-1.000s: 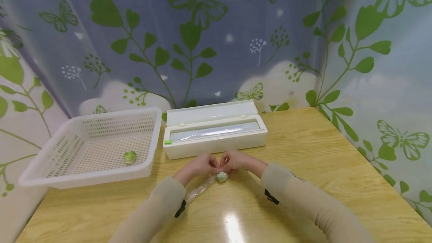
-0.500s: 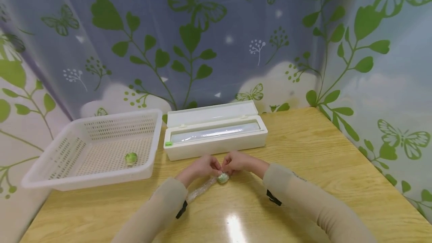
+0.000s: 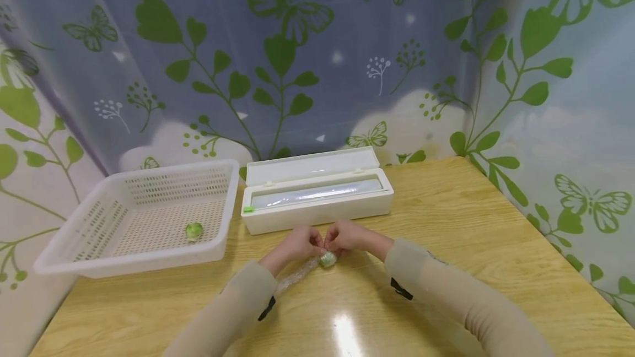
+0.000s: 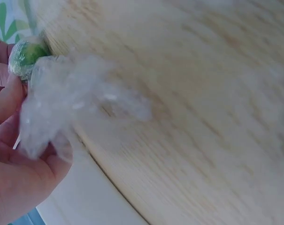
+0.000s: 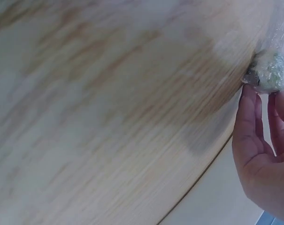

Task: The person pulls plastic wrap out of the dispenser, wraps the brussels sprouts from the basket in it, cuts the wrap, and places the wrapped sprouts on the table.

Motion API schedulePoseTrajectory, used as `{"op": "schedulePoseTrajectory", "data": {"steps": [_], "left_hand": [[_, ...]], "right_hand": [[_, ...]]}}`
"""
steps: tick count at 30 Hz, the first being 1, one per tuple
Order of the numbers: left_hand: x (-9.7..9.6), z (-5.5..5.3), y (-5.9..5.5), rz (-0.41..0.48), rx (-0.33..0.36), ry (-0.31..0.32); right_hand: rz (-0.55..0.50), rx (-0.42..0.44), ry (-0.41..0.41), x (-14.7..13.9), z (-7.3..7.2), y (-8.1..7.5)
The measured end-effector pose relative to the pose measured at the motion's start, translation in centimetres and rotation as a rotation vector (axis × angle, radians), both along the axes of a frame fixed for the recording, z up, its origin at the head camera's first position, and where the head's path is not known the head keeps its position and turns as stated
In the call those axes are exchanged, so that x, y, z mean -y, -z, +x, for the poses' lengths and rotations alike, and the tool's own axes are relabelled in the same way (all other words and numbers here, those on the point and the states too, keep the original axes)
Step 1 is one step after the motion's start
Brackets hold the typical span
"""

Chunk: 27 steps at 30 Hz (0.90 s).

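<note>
Head cam looks forward and down from the person's side, far enough back to fit both sleeves (image 3: 228, 304), the basket (image 3: 144, 265) and the patterned backdrop (image 3: 337, 76) past the worktop (image 3: 471, 230). Left wrist cam is super close and tilted, left grip (image 4: 19, 180) crammed at its left edge. Right wrist cam's just as close, also slanted, right grip (image 5: 261, 164) on the right edge. All three share the film-wrapped green ball (image 4: 27, 57), plus some worktop.
</note>
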<state>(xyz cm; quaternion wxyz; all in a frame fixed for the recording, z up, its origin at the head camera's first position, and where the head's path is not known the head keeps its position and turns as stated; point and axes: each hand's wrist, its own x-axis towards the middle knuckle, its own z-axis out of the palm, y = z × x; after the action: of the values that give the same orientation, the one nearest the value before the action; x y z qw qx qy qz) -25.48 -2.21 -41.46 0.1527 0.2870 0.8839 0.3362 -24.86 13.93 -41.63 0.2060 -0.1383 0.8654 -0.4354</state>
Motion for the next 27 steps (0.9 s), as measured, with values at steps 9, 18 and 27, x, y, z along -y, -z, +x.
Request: {"op": "schedulePoseTrajectory", "data": {"steps": [9, 18, 27], "left_hand": [[0.4, 0.4, 0.6, -0.04, -0.055, -0.039], [0.6, 0.1, 0.6, -0.04, -0.001, -0.023], [0.1, -0.2, -0.4, 0.287, 0.352, -0.134]], "right_hand": [[0.016, -0.059, -0.259, -1.2, 0.1, 0.2], [-0.02, -0.057, -0.256, -1.4, 0.2, 0.0], [-0.062, -0.042, -0.158, -2.8, -0.5, -2.0]]}}
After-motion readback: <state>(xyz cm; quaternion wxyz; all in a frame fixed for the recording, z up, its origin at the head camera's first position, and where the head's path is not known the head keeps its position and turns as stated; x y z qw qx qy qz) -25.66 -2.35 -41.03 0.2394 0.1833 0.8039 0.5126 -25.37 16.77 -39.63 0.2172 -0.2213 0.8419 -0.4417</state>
